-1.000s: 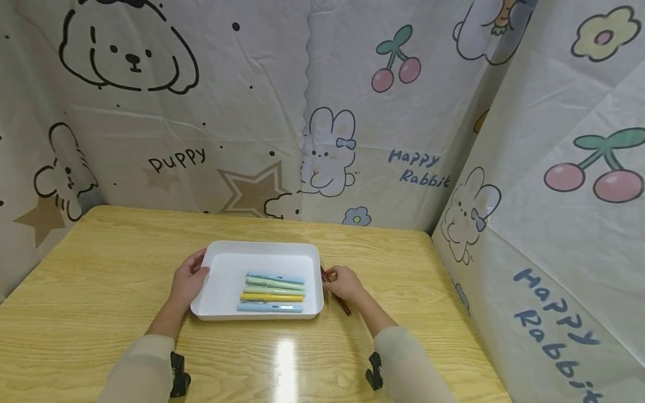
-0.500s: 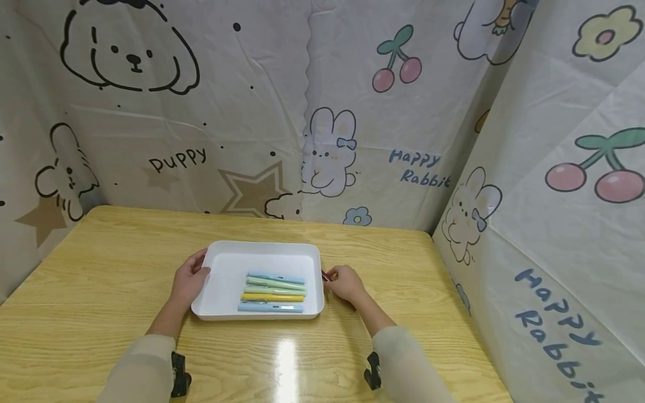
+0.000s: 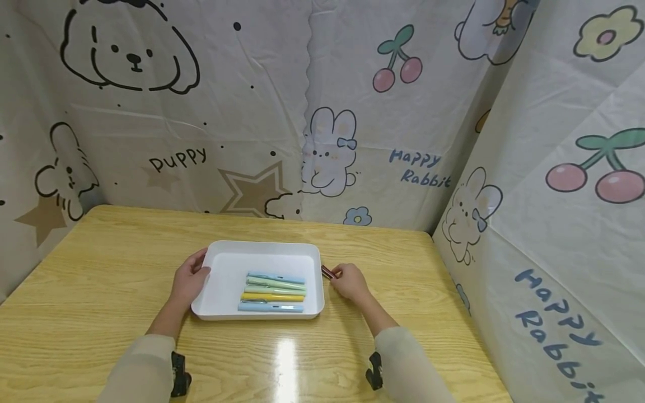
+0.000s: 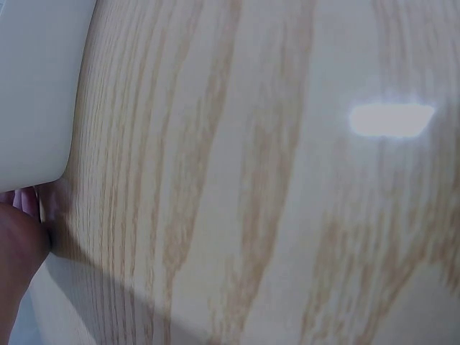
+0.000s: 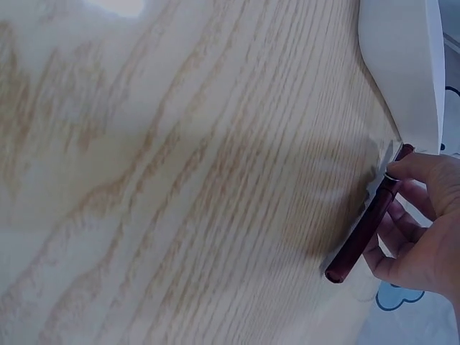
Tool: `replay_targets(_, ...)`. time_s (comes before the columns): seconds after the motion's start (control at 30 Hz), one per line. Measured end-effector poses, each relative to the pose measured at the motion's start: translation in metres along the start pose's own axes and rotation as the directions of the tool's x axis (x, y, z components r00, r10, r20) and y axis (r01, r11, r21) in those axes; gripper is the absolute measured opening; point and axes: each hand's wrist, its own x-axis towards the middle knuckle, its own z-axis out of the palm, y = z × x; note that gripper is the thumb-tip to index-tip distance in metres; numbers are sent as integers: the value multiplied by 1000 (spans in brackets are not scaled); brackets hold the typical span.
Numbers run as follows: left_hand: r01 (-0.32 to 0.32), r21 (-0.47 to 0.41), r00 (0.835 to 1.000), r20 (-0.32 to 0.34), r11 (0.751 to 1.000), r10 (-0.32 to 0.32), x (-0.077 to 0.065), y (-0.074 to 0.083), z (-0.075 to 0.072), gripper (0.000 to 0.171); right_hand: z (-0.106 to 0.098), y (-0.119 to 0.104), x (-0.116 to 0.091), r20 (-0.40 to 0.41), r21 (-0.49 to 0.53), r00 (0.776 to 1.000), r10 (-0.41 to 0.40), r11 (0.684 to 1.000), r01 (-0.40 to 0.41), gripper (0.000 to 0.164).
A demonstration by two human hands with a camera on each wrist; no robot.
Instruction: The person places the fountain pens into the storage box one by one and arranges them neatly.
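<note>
A white tray [image 3: 221, 268] sits on the table in the head view, and my left hand [image 3: 188, 281] grips its left edge with the thumb over the rim. Several pens lie side by side in its right half, among them a yellow pen [image 3: 277, 297], light green pens [image 3: 277, 284] and light blue pens [image 3: 270, 307]. Just right of the tray, my right hand [image 3: 351, 281] pinches a dark red pen [image 5: 359, 233]. The right wrist view shows thumb and fingers near the pen's upper end, close by the tray's outer wall. Only part of my left hand [image 4: 20, 244] appears in the left wrist view.
The wooden table [image 3: 121, 246] extends around the tray, with a bright reflection near its front. Printed cloth [image 3: 227, 112] hangs behind it and along both sides. Black bands [image 3: 180, 374] are on both sleeves.
The red pen's lower end, which stuck out below my right hand, has swung out of sight in the head view. My right hand has shifted slightly right. Left hand and tray stay put.
</note>
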Motion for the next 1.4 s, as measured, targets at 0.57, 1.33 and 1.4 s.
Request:
replay_targets(0.57, -5, 5, 1000, -1, 1000, 5, 0, 1, -2, 53, -26, -3, 4, 49, 50, 999, 19, 999, -22, 22)
replay_targets(1.33, -7, 6, 1000, 2, 1000, 7, 0, 1, 0, 52, -49, -33, 20, 124, -69, 989, -79, 994, 88, 23)
replay_targets(1.4, -8, 4, 1000, 1, 1000, 8, 0, 1, 0, 52, -48, -36, 21, 131, -73, 988, -77, 994, 87, 23)
